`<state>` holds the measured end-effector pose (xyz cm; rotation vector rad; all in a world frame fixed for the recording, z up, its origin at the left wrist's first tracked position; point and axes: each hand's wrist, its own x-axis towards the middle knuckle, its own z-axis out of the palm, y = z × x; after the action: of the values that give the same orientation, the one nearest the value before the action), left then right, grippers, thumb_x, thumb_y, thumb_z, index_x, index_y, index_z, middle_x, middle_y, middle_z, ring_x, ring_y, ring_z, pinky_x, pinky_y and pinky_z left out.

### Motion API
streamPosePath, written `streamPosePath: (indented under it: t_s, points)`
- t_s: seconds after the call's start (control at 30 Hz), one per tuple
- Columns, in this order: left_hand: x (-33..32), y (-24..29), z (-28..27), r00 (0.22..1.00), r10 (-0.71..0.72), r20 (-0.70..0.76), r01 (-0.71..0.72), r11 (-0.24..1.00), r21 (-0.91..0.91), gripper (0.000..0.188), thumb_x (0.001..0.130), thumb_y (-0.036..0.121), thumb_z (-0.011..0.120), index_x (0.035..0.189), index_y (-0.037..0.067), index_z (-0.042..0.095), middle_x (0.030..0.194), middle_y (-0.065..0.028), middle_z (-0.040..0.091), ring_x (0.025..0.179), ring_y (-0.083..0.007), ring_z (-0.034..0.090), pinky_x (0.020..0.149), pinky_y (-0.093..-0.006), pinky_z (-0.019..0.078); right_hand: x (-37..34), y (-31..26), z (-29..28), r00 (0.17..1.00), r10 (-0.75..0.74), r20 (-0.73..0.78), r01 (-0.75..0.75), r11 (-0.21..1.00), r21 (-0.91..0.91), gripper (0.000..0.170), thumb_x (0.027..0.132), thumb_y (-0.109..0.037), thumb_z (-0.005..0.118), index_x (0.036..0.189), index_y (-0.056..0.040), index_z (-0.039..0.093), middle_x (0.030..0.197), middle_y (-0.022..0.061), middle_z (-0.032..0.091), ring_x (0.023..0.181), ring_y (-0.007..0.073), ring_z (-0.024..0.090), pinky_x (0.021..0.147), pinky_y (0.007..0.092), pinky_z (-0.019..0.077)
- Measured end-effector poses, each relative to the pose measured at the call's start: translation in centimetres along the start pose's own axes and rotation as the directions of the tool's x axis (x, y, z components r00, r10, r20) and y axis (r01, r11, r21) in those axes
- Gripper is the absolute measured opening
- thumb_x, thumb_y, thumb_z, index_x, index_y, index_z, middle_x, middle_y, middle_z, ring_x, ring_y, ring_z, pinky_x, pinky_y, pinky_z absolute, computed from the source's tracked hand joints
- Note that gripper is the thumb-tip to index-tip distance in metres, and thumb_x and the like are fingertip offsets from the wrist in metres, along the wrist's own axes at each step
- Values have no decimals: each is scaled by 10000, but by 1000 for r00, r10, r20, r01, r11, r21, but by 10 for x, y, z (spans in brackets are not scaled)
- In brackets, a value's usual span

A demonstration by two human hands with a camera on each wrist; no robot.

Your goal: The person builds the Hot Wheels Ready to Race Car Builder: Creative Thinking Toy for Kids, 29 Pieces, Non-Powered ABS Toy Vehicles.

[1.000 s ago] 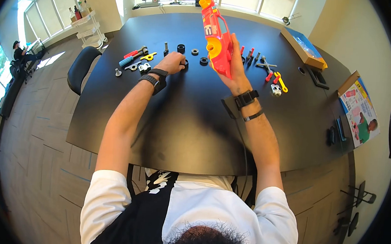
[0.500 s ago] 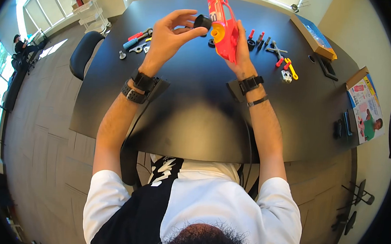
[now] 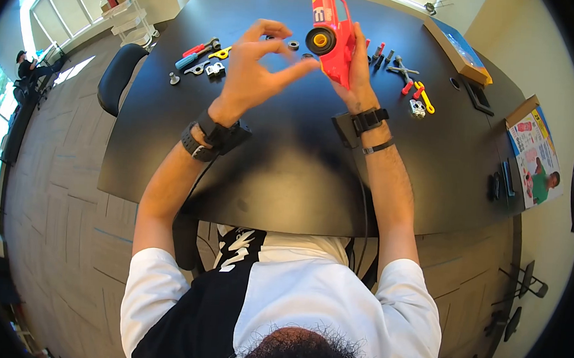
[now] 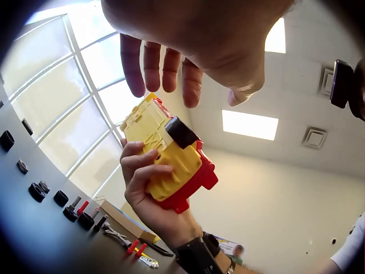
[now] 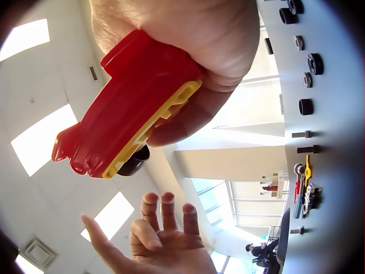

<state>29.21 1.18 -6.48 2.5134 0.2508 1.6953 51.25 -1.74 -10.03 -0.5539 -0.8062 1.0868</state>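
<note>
Head view: my right hand holds the red toy car up above the counter, and from the left wrist I can see those fingers wrapped over its yellow underside. My left hand hangs just beside the car, thumb and fingers curved and spread wide, with nothing in them. A black wheel stands on the side of the car that faces it, the yellow hub showing through the middle.

The step in hand looks like fitting that wheel. To do it well, I'd brace the car firmly from behind and press evenly round the black rim, square to the hub, since a shove on one edge could tilt it. I can't tell whether it is fully seated; a light tug would be a sensible check before leaving it.

Half a second ago my left fingers held the black wheel beside the car and the near hub was bare. Now the wheel is on that hub and my left hand has let go, while my right keeps much the same hold.
</note>
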Motion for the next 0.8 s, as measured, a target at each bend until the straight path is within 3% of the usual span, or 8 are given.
streamPosePath:
  t_s: [0.03, 0.1, 0.23, 0.27, 0.37, 0.6, 0.67, 0.8]
  points:
    - [-2, -7, -5, 1000, 1, 2, -1, 1000, -2, 229, 865, 186, 877, 913, -14, 776, 1114, -86, 692, 964, -161, 682, 802, -338, 582, 1, -2, -3, 1000, -2, -3, 2, 1000, 1, 623, 1081, -623, 440, 1451, -130, 539, 1316, 58, 684, 1142, 160, 692, 904, 342, 599]
    - [-3, -23, -12, 966, -248, 73, 258, 946, -197, 259, 892, 160, 843, 761, -19, 709, 1018, -79, 691, 855, -124, 679, 709, -283, 550, 0, -6, -3, 999, 9, -37, -8, 1000, 21, 540, 1038, -639, 531, 1298, -175, 621, 1132, 27, 728, 983, 156, 710, 708, 336, 600]
    - [14, -70, -9, 931, -365, 26, 364, 919, -148, 278, 943, 244, 797, 839, 0, 715, 860, -59, 699, 702, -67, 646, 560, -221, 492, 0, -6, -2, 999, 2, -47, -1, 1000, 16, 528, 1022, -651, 557, 1264, -187, 627, 1070, 14, 728, 918, 159, 705, 658, 322, 574]
    - [20, -75, -12, 840, -523, 145, 539, 835, -108, 299, 947, 309, 787, 925, 16, 733, 870, -48, 740, 711, -70, 661, 566, -226, 506, -1, -5, -1, 999, 5, -47, -4, 1000, 17, 528, 1022, -651, 557, 1264, -187, 627, 1070, 14, 728, 918, 159, 705, 658, 322, 574]
    - [20, -120, 1, 874, -460, 157, 455, 888, 66, 283, 894, 294, 789, 931, 14, 763, 886, -98, 741, 697, -209, 709, 674, -353, 561, -3, -8, 2, 998, 6, -69, -5, 1000, 9, 516, 1023, -645, 563, 1252, -188, 632, 1071, 1, 719, 915, 148, 686, 662, 322, 553]
    - [-16, -219, 27, 841, -476, 257, 347, 839, 418, 272, 863, 260, 779, 1032, 48, 761, 978, -121, 767, 967, -287, 735, 859, -402, 584, -3, -11, 3, 998, 16, -60, -14, 999, 29, 478, 1032, -627, 563, 1229, -198, 637, 1078, -20, 702, 904, 131, 649, 683, 324, 507]
    - [-25, -225, 30, 737, -617, 277, 409, 733, 544, 318, 842, 227, 800, 1102, 53, 744, 1045, -118, 762, 1088, -296, 702, 934, -403, 571, -4, -11, 4, 998, 18, -64, -16, 999, 30, 472, 1036, -623, 560, 1228, -198, 636, 1076, -19, 700, 905, 130, 650, 682, 324, 507]
    - [-47, -241, 37, 606, -751, 262, 594, 647, 478, 368, 829, 213, 828, 1142, 43, 738, 1117, -120, 755, 975, -280, 750, 926, -389, 585, -3, -9, 1, 997, 27, -75, -24, 999, 43, 462, 1044, -608, 556, 1221, -189, 637, 1060, -9, 697, 887, 130, 657, 665, 323, 523]
